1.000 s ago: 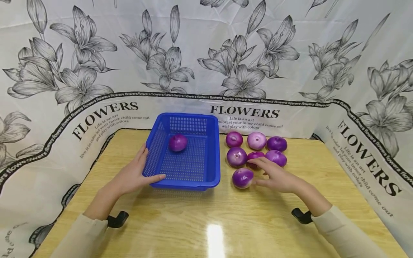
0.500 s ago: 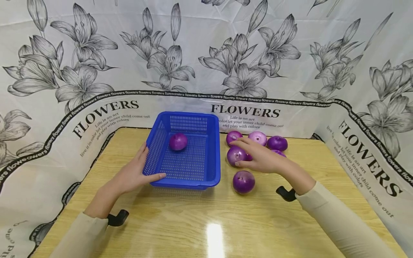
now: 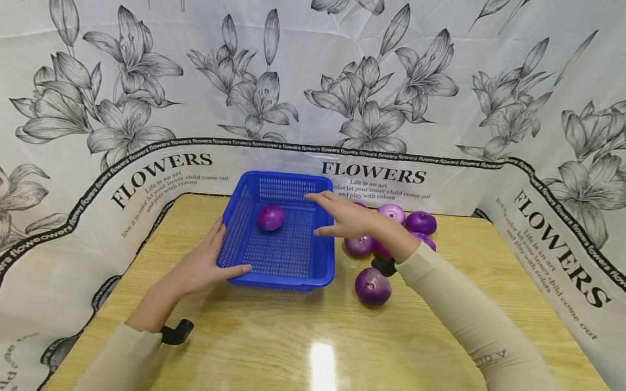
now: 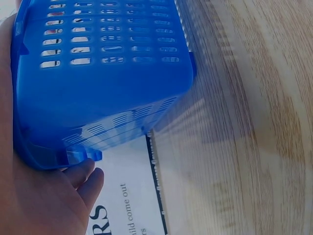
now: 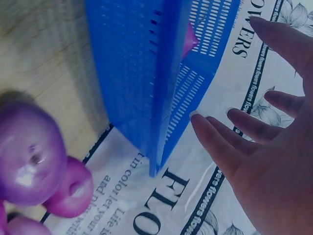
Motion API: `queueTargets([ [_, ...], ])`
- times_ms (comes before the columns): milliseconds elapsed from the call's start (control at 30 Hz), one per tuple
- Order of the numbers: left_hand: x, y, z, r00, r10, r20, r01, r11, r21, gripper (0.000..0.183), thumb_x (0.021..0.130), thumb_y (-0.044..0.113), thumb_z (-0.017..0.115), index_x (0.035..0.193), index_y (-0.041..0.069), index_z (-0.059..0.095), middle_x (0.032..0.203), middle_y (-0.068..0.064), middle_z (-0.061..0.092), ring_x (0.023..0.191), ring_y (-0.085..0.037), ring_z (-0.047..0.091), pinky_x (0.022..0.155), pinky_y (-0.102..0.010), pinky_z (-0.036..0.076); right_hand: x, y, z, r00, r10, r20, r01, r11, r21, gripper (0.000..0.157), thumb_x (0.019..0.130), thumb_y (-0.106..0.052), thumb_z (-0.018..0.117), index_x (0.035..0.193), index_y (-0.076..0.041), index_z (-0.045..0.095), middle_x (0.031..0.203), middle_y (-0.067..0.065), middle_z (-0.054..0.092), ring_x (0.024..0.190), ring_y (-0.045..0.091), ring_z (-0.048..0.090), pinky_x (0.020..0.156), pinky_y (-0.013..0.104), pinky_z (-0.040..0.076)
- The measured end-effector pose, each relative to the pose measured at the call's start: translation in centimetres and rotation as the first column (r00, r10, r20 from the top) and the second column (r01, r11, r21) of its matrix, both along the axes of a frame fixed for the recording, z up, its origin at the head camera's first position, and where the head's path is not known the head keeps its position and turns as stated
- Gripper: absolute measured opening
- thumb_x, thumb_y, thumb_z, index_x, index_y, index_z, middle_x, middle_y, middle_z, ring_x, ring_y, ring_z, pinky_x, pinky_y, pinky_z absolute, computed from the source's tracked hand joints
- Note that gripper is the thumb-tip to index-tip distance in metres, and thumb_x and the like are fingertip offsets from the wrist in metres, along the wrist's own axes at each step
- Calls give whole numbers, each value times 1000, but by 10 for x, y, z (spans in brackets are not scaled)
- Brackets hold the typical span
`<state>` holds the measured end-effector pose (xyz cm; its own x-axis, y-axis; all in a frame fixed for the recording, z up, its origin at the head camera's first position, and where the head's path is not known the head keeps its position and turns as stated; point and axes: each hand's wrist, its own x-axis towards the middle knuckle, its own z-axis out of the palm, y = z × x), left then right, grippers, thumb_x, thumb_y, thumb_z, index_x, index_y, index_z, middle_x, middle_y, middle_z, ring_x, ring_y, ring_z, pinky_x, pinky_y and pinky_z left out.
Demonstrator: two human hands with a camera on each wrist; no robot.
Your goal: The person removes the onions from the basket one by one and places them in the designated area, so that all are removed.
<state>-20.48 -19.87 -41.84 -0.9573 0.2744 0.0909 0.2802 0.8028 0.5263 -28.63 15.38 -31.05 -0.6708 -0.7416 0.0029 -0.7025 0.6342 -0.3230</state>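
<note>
A blue perforated plastic basket [image 3: 323,266] stands on the table with one purple onion [image 3: 270,218] inside, toward its left. My left hand [image 3: 198,266] holds the basket's left side, its thumb over the near left rim. In the left wrist view, fingers [image 4: 90,188] bend under the rim of the basket [image 4: 107,88]. My right hand [image 3: 344,217] is over the basket's right rim with fingers spread and nothing held. The right wrist view shows this hand [image 5: 274,161] apart from the basket wall [image 5: 132,63]. A single onion [image 3: 373,287] lies nearest on the table.
Several more purple onions [image 3: 420,222] sit right of the basket, partly behind the right forearm. The wooden table [image 3: 254,347] is bordered by a white flower-printed cloth [image 3: 274,155] at the back and sides.
My right hand has moved left from over the onions to the basket's right rim. The nearest onion has rolled slightly toward me and turned. The left hand and basket have stayed put.
</note>
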Motion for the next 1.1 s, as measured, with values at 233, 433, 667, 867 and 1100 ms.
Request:
queueTargets([
  [233, 1, -1, 1, 1000, -3, 0, 3, 1000, -3, 129, 81, 80, 64, 165, 8, -1, 172, -7, -9, 152, -47, 19, 114, -67, 30, -28, -33, 4, 992, -27, 124, 19, 998, 67, 93, 96, -37, 72, 165, -13, 15, 168, 19, 20, 155, 36, 17, 124, 51, 21],
  [433, 0, -3, 2, 1000, -7, -3, 7, 1000, 3, 127, 82, 78, 65, 165, 10, -2, 172, -6, -9, 152, -48, 20, 113, -69, 30, -48, -61, 7, 983, -58, 174, 34, 990, 140, 95, 96, -38, 71, 165, -8, 13, 170, 15, 16, 157, 36, 8, 127, 47, 10],
  [667, -1, -4, 3, 1000, 3, 8, -3, 1000, -13, 127, 82, 78, 64, 165, 6, -1, 172, -7, -10, 151, -49, 21, 114, -68, 30, -64, -89, -13, 960, -147, 240, 140, 989, 47, 100, 93, -31, 76, 166, -12, 10, 170, 18, 5, 157, 33, 9, 125, 51, 22],
  [867, -1, -3, 0, 1000, -8, 13, 8, 1000, -8, 128, 82, 80, 63, 165, 8, -2, 172, -6, -10, 151, -48, 21, 113, -68, 31, -71, -103, -39, 930, -200, 308, 208, 978, 8, 104, 91, -27, 78, 166, -12, 7, 170, 19, 1, 158, 34, 5, 125, 50, 20],
  [1100, -1, -1, 1, 1000, -14, 11, 14, 1000, -6, 127, 82, 79, 64, 165, 7, -1, 172, -6, -10, 152, -47, 20, 114, -67, 31, -76, -116, -56, 920, -209, 333, 215, 976, 18, 100, 90, -26, 79, 164, -4, 16, 169, 18, 15, 157, 32, 13, 126, 46, 19],
])
